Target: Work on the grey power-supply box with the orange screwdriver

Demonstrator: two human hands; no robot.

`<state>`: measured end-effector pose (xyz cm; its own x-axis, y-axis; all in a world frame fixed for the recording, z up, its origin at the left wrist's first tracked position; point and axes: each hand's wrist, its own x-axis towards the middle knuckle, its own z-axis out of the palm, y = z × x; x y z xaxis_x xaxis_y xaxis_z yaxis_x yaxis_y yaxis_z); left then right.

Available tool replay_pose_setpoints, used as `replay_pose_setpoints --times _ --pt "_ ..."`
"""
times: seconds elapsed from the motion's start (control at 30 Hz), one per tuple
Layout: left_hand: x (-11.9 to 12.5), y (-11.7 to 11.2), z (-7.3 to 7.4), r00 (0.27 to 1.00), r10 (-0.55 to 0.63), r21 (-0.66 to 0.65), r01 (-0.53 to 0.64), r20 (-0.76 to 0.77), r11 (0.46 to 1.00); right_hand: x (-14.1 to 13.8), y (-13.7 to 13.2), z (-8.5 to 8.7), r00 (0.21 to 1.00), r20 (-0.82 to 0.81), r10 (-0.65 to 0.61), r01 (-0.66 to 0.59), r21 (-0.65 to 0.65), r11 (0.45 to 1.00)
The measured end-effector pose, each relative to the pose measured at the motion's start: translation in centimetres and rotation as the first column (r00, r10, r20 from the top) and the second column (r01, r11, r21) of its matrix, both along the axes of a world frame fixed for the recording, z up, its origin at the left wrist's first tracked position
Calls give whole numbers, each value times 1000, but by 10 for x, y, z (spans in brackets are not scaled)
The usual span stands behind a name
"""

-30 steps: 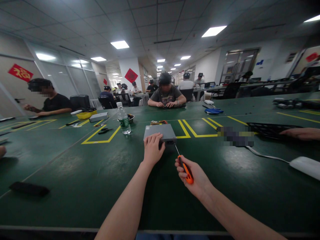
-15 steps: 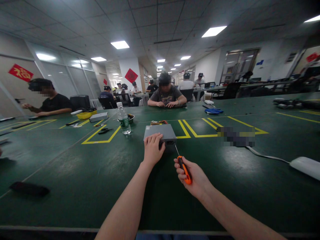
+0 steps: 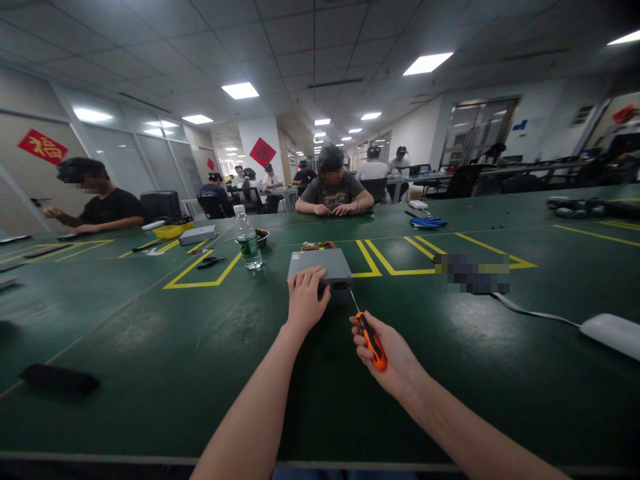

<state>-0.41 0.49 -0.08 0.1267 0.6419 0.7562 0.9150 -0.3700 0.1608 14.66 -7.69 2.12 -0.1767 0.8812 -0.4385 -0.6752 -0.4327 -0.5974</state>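
Observation:
A grey metal computer power supply (image 3: 330, 264) lies on the green table in front of me, with coloured cables (image 3: 319, 245) at its far side. My left hand (image 3: 306, 293) holds it by the near left corner, fingers over the top and thumb at the front face by the socket. In my right hand (image 3: 385, 343) is a screwdriver (image 3: 373, 340) with an orange and black handle, fingers wrapped around it. Its thin shaft slants up and left, the tip at the near right corner of the power supply. Whether the tip sits in a screw is too small to tell.
Beyond my left hand stand a water bottle (image 3: 249, 241) and a bowl (image 3: 262, 236); black pliers (image 3: 211, 263) lie nearby. A black object (image 3: 60, 379) is at the left front. At right, a white cable (image 3: 537, 312) runs to a white block (image 3: 613, 335). A person (image 3: 334, 190) sits opposite.
The screwdriver's handle has turned a little in my right hand, and its end has shifted slightly right. My left hand and the power supply stay where they were.

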Motion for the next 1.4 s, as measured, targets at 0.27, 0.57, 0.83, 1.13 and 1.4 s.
replay_pose_setpoints --times 0.27,0.57,0.83,1.13,1.4 --pt "0 0 0 1000 1 4 -1 -1 1000 1 0 1 999 -33 26 -26 2 1000" --pt "0 0 0 1000 1 -1 -1 2 1000 0 1 0 1000 -21 4 -4 7 1000" --pt "0 0 1 1000 1 -10 -1 -4 1000 -2 2 -2 1000 -27 3 -3 11 1000" --pt "-1 0 1 1000 0 -5 0 -9 1000 2 0 1 995 -69 78 -73 65 995" --pt "-1 0 0 1000 -7 -8 7 -1 1000 -8 -2 -7 990 32 137 -139 71 988"
